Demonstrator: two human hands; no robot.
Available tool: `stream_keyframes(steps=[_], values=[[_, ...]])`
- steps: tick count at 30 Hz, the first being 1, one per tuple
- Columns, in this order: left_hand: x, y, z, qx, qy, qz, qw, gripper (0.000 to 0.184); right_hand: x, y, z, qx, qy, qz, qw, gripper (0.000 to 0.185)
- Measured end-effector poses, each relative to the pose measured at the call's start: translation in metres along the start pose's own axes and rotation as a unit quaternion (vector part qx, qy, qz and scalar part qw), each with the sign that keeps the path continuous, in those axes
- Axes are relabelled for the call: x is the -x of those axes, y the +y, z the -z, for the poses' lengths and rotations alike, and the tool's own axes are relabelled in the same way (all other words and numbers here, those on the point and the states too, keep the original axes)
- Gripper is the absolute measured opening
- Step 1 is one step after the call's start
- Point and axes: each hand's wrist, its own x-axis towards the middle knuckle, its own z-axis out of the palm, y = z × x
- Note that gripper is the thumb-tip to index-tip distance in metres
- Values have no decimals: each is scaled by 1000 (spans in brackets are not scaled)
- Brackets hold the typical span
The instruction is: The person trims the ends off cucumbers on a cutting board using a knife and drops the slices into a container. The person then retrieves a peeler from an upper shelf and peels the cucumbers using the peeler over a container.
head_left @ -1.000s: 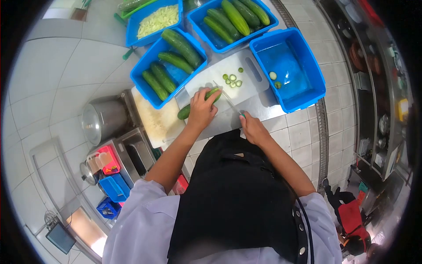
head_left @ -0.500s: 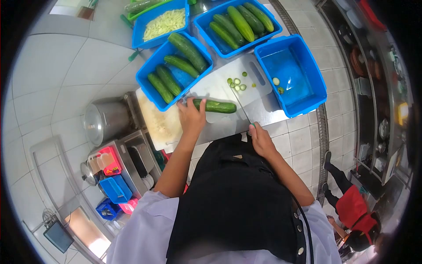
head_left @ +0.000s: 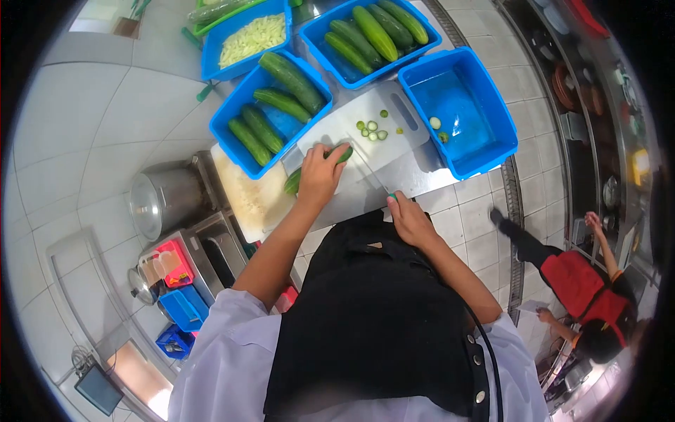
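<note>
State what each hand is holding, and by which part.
The left hand holds a cucumber across its middle, both ends showing. The right hand holds a knife by its green handle, mostly hidden in the grip.

Dk-green cucumber (head_left: 292, 183), slanted, mid hidden, R end over white bd (head_left: 394, 144); knife (head_left: 370, 169) just beside, contact unclear.

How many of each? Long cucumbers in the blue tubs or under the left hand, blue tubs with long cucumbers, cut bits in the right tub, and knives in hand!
Long cucumbers: 10 (4 in left tub, 5 in far tub, 1 under left hand)
Blue tubs with long cucumbers: 2
Cut bits in right tub: 2
Knife in right hand: 1
Total: 15
</note>
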Motion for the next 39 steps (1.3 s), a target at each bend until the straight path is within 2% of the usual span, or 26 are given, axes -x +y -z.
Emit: stream_keyframes(steps=[5, 14, 25, 34, 39], values=[[0, -8, -5, -3, 19, -34, 999, 43, 5, -8, 3, -5, -11, -15, 1000, 38], [-1, -2, -4, -33, 14, -35, 999, 41, 10, -8, 6, -37, -33, -29, 998, 38], [-2, -6, -6, -9, 20, -29, 999, 39, 9, -22, 19, 15, -55, -65, 996, 38], [-2, -11, -5, -25, -5, -32, 999, 42, -18, -15, 3, 13, -58, -41, 997, 38], [0, -12, -3, -14, 15, -41, 999, 42, -44, -8, -5, 16, -58, -18, 998, 42]])
